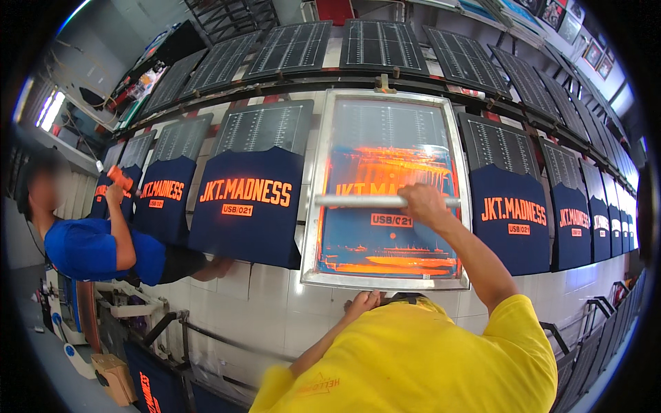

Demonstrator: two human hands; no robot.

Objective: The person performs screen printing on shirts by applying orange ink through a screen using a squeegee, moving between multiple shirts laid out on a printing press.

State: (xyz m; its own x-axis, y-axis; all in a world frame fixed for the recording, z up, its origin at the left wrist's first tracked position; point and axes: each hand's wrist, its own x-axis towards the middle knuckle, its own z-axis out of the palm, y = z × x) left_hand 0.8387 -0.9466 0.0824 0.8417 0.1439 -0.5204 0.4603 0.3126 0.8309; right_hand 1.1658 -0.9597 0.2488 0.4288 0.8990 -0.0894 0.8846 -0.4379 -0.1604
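My right hand [425,205] is wrapped round the right part of a long pale squeegee [358,201], which lies crosswise over a silk screen. Bright orange ink [399,264] is smeared on the mesh above and below the squeegee. The metal screen frame [313,237] lies over a dark blue shirt, whose orange print shows through the mesh. At the frame's near edge my left hand [365,301] is closed, its fingers curled against the rim; their undersides are hidden.
Dark blue printed shirts [255,234] lie on black boards to the left and right [511,227]. Another row of black boards [382,47] stands behind a dark rail. A co-worker in blue [89,251] at the left holds an orange heat gun [118,177]. A cardboard box [115,378] sits lower left.
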